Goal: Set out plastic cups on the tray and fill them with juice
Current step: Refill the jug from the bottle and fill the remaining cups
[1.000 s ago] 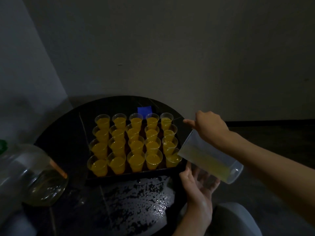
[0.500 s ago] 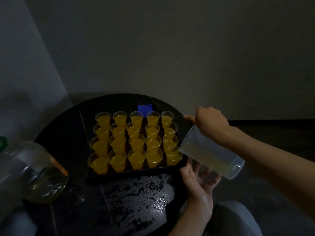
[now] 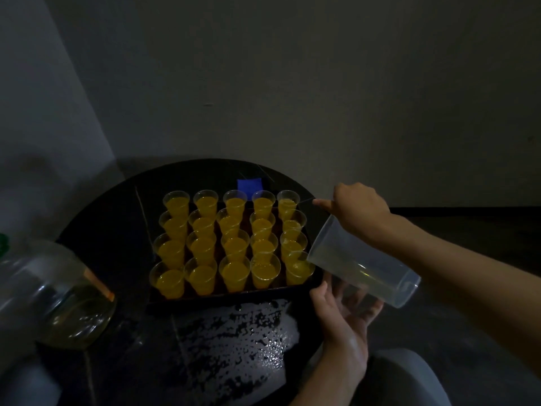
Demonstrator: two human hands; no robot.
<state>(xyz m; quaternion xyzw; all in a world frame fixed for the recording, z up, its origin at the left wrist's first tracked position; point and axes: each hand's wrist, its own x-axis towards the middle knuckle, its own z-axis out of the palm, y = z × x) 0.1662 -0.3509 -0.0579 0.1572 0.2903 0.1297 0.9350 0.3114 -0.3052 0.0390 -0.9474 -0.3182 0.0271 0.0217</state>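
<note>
Your right hand (image 3: 358, 210) is clenched round the clear jug (image 3: 363, 265) close to its mouth, and the jug is tipped steeply, lip over the corner cup (image 3: 298, 268) at the near right corner of the tray (image 3: 222, 297); your left hand (image 3: 345, 306) lies released, palm up, fingers spread beneath the jug's body just off that same corner; whether it touches the jug, you cannot tell from here.

All the cups (image 3: 234, 244) stand packed rim to rim on the tray in the middle of the table (image 3: 123, 218), each already holding orange juice (image 3: 234, 271); that is where the risk lies.

- The corner cup looks nearly as full as its neighbours; a last surge from the jug would likely run over its rim and onto the tray.
- The jug's wide lip sits close above a light cup; a nudge could tip it outward off the tray's corner, or into the next cup along.
- A wet patch (image 3: 234, 326) glistens near the table's front edge; a sleeve or the jug's base set down there may slide.
- The big jar (image 3: 55, 291) near the table's left edge leans in; an elbow swing could catch it.

Ease the tilt back slowly; keep the lip clear of the rims.
</note>
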